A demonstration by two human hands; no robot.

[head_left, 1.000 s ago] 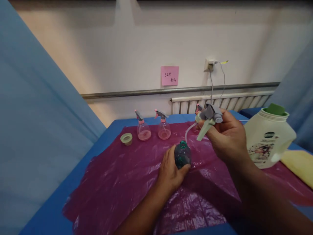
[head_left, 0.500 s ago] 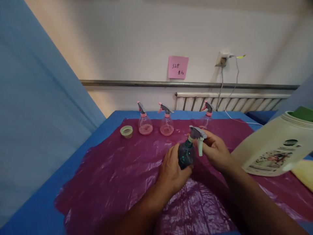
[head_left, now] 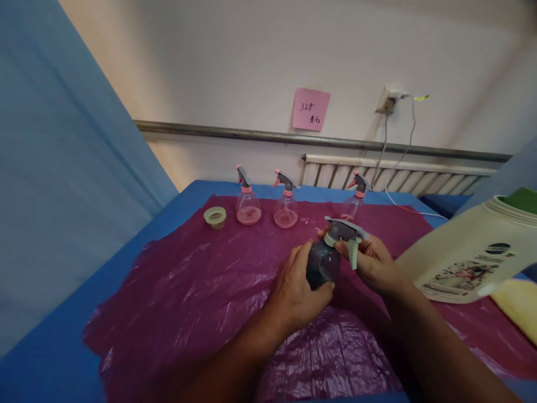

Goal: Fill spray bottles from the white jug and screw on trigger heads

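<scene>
My left hand (head_left: 296, 285) wraps round a small dark green spray bottle (head_left: 322, 264) standing on the purple plastic sheet (head_left: 201, 291). My right hand (head_left: 373, 263) grips the grey and pale green trigger head (head_left: 344, 232), which sits on the bottle's neck. Both hands are closed on their parts.
Three small spray bottles with pink liquid stand at the back: one (head_left: 248, 198), another (head_left: 286, 202), and a third (head_left: 354, 197). A pale green cap (head_left: 215, 216) lies at the back left. A large white jug (head_left: 470, 252) and a yellow cloth (head_left: 518, 305) are at the right. A blue curtain (head_left: 62, 168) hangs at the left.
My right hand brought the trigger head with its tube down from above onto the bottle's neck. The left hand kept hold of the bottle. The camera shifted slightly left.
</scene>
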